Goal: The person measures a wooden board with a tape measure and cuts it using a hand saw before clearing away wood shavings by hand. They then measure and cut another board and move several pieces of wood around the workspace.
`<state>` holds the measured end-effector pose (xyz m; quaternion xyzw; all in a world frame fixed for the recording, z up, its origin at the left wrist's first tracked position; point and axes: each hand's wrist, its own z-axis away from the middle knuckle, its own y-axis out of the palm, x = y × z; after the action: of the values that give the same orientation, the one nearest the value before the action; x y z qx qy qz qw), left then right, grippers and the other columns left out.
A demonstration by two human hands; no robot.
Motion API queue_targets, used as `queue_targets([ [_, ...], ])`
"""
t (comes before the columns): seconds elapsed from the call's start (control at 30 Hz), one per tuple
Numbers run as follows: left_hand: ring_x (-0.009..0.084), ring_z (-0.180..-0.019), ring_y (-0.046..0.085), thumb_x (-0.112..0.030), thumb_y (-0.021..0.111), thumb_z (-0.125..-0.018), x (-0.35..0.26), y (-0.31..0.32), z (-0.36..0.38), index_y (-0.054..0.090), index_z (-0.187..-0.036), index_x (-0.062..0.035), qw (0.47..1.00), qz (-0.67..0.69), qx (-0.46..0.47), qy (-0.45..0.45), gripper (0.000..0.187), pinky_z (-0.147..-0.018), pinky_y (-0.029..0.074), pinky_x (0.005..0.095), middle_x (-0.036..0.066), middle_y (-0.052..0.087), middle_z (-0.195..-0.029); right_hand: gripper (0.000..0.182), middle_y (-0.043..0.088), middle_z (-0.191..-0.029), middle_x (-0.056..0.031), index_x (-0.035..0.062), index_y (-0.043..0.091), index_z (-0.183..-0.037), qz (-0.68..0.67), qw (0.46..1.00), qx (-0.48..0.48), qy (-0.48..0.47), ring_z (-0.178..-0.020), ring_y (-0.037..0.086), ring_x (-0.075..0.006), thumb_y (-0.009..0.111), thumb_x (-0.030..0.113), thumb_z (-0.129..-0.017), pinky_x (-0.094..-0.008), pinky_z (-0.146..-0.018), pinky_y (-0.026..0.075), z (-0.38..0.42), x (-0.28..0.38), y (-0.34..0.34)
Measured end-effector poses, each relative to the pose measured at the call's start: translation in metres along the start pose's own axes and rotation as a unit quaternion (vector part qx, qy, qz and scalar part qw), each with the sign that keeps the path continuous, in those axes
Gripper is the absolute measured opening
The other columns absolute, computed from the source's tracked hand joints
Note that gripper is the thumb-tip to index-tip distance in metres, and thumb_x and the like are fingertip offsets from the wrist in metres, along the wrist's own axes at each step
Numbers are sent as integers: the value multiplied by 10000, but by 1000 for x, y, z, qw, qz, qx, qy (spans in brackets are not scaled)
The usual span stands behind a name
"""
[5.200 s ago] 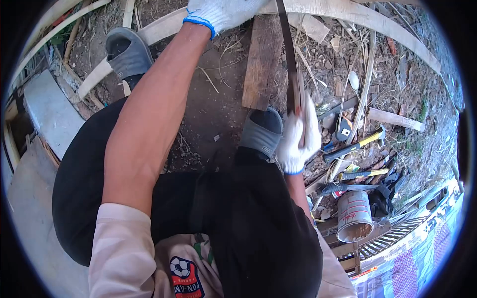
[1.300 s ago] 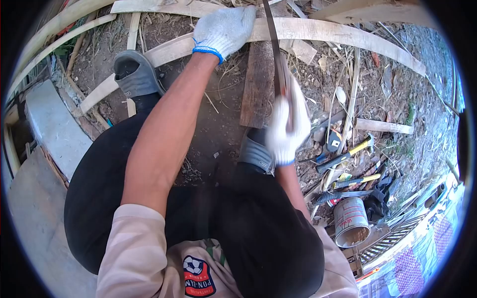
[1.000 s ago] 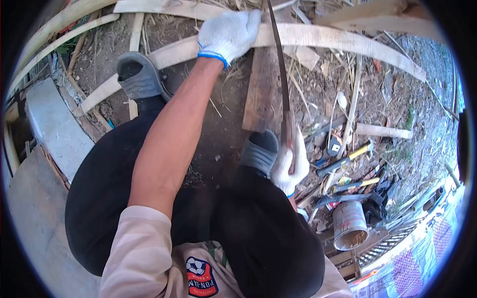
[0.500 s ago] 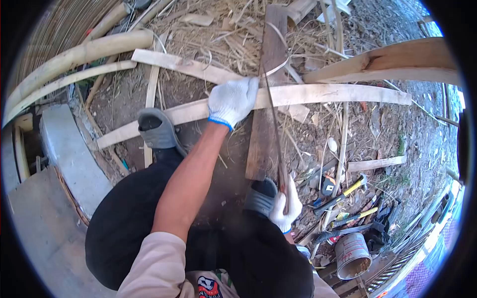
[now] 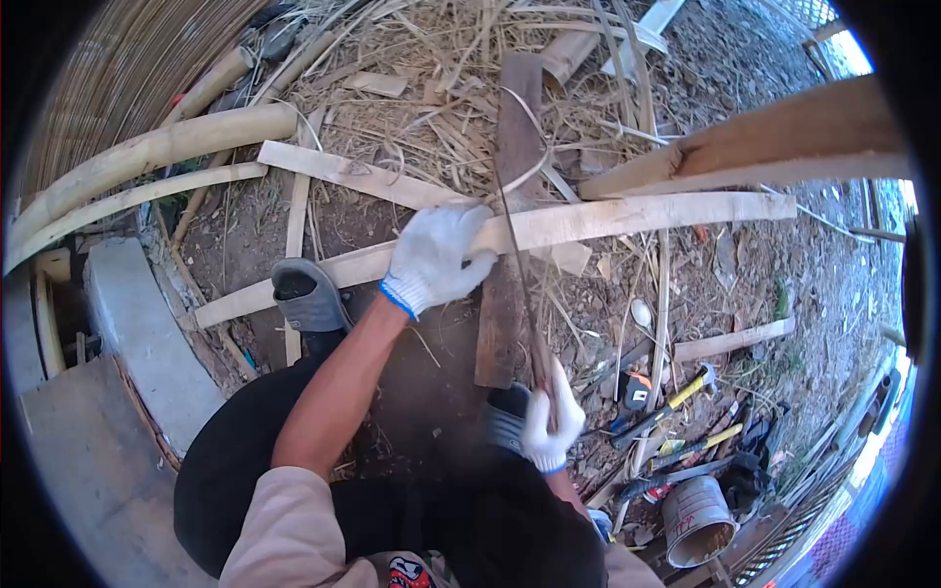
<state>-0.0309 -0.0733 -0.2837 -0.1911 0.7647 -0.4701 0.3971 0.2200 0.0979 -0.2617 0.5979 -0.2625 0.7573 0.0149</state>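
My left hand (image 5: 438,257), in a white knit glove with a blue cuff, is closed over a long pale bamboo strip (image 5: 647,216), its thumb toward the right. Beneath the strip lies a dark wooden plank (image 5: 495,343), running away from me between my feet. My right hand (image 5: 552,421), also gloved, is wrapped round the handle of a long-bladed knife (image 5: 524,289). Its thin blade points away from me, seen nearly edge-on, and crosses the strip just right of my left hand. A curled thin shaving (image 5: 538,127) rises near the blade's far end.
At right lie a yellow-handled hammer (image 5: 681,397), a tape measure (image 5: 635,392) and a tipped bucket (image 5: 698,519). Bamboo poles (image 5: 157,142) lie at left beside a concrete slab (image 5: 147,323). A broad plank (image 5: 755,137) juts in from the right. Shavings (image 5: 431,78) litter the far ground.
The view has shifted slightly, so the scene sits lower. My left thumb now stands apart from the fingers, where the hand was a tighter fist. The knife remains in my right hand.
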Motion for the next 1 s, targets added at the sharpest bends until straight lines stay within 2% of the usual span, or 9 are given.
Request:
queue_targets([
  [0.13,368,-998,693,-252,750,-794,-13,-15,7,620,-1311,-89,991,-94,81,-43,558,-834,539,512,152,700,-1108,503,755,-1169,-273,-58,600,-1457,-15,994,-15,-108,-1025,781,-309,648,46,-967,-365,-879,586,-81,38,31],
  [0.4,318,-970,706,-256,789,-787,3,5,11,628,-1179,-114,968,-160,144,-125,447,-786,551,463,93,703,-1030,505,716,-1324,-284,-117,559,-1449,-71,997,13,12,-1211,735,-283,592,18,-964,-372,-978,581,29,-11,-13],
  [0.5,344,-937,725,-252,767,-814,9,7,11,641,-1147,-102,980,-117,117,-114,387,-793,568,489,134,716,-992,481,783,-1039,-237,-68,593,-1450,-19,999,15,24,-766,755,-176,596,15,-977,-315,-699,576,-12,1,9],
  [0.53,350,-930,729,-249,761,-817,9,5,11,642,-1138,-99,981,-111,114,-113,374,-793,572,495,143,719,-983,462,757,-891,-191,-36,612,-1450,-15,996,-34,-80,-595,612,-130,616,29,-993,-307,-582,501,-43,19,26],
  [0.67,390,-944,737,-229,722,-841,9,-5,4,640,-1130,-86,974,-82,166,-134,333,-807,582,502,174,738,-985,456,767,-931,-174,-33,612,-1447,-22,995,-44,-88,-653,580,-76,607,-8,-992,-286,-608,500,-65,38,31],
  [0.73,402,-954,735,-240,717,-840,12,-7,0,632,-1123,-77,973,-76,174,-135,337,-809,583,514,184,740,-992,447,771,-1175,-163,-87,561,-1476,-48,999,6,-8,-709,580,-43,528,45,-1049,-217,-649,473,-10,3,12],
  [0.83,405,-954,735,-245,721,-826,14,-3,7,626,-1138,-75,972,-64,179,-141,368,-811,581,525,192,740,-991,498,703,-1332,-311,-149,537,-1444,-67,997,24,24,-1224,726,-325,464,-99,-955,-359,-1015,555,25,9,-17],
  [0.93,409,-961,733,-249,724,-814,12,-6,-3,624,-1186,-74,967,-61,200,-146,423,-822,581,528,198,742,-1006,474,790,-936,-165,-65,607,-1446,35,995,-27,-90,-609,620,-108,599,14,-979,-272,-593,506,-6,21,3],
  [1.0,412,-966,732,-253,724,-809,10,-11,-4,623,-1223,-74,958,-64,232,-155,462,-826,581,530,200,745,-1024,480,774,-907,-151,-18,617,-1457,3,999,-9,-39,-595,590,-90,632,20,-979,-269,-588,499,-44,44,21],
])
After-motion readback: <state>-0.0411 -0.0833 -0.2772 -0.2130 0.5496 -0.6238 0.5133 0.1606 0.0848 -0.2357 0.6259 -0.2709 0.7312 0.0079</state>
